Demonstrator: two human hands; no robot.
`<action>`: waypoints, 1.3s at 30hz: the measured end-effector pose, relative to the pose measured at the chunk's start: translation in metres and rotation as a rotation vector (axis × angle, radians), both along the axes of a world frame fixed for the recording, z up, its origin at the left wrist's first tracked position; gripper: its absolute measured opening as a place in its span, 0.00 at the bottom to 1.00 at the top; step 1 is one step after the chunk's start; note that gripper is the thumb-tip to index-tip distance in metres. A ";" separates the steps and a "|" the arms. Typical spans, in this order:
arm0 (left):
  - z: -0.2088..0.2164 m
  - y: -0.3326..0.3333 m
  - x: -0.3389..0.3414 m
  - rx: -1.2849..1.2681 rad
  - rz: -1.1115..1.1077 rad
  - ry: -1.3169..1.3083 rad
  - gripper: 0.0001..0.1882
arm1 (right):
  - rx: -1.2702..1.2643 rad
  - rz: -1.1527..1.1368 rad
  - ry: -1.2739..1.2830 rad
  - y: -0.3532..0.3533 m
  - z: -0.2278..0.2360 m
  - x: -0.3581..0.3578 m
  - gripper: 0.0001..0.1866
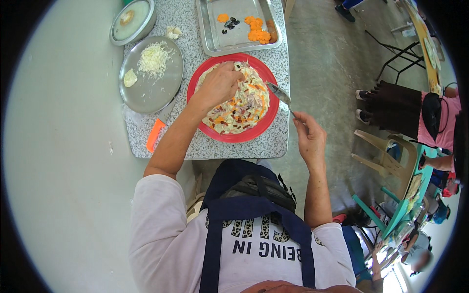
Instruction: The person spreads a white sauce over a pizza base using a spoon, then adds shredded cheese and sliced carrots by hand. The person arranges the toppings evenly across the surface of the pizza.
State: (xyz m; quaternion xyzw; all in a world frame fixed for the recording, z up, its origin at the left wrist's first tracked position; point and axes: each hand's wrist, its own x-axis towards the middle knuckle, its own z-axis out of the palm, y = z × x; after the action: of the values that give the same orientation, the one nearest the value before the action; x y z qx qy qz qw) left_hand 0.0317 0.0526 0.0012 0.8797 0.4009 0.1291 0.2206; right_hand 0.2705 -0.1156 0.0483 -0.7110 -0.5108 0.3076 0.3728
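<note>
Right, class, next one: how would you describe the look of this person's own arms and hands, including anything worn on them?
The left hand and right hand are bare, with no gloves, watch or bracelet showing. The forearms are uncovered too. Short, loose white sleeves end near the elbows.

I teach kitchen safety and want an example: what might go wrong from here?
The red plate sits near the right edge of the table, so a bump might push it over the side. The right hand holds the spoon at the plate's right rim, so anything on it could drip off the plate. The orange-handled tool lies close to the left forearm, which might knock it.
</note>
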 end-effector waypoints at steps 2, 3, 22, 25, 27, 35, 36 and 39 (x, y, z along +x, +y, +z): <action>0.000 0.002 -0.002 -0.025 -0.017 -0.018 0.11 | -0.008 -0.003 0.009 0.000 0.000 0.000 0.09; 0.002 0.003 -0.002 -0.039 -0.003 -0.032 0.11 | -0.010 -0.005 0.011 0.000 0.000 0.001 0.09; 0.030 -0.015 -0.005 -0.261 0.331 -0.546 0.08 | -0.023 -0.002 -0.005 0.004 -0.002 -0.002 0.09; 0.018 -0.018 -0.009 0.056 0.218 -0.152 0.07 | 0.008 0.009 0.018 0.006 -0.004 -0.003 0.09; 0.020 -0.015 -0.010 0.227 0.132 0.026 0.07 | 0.017 0.000 0.034 0.004 -0.006 -0.003 0.09; 0.024 0.023 -0.010 -0.315 0.123 -0.212 0.07 | -0.012 -0.007 0.042 0.006 -0.004 -0.002 0.09; 0.024 0.034 -0.008 -0.200 0.190 -0.203 0.07 | -0.003 -0.010 0.045 0.006 -0.006 -0.002 0.09; 0.011 0.084 -0.005 0.052 0.343 -0.119 0.08 | 0.010 0.001 0.026 0.005 -0.011 -0.001 0.09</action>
State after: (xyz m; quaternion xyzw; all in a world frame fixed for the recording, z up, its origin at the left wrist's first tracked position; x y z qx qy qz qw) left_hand 0.0269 0.1364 0.0117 0.7947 0.5277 0.2271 0.1959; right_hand 0.2691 -0.1107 0.0378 -0.7048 -0.5077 0.3143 0.3831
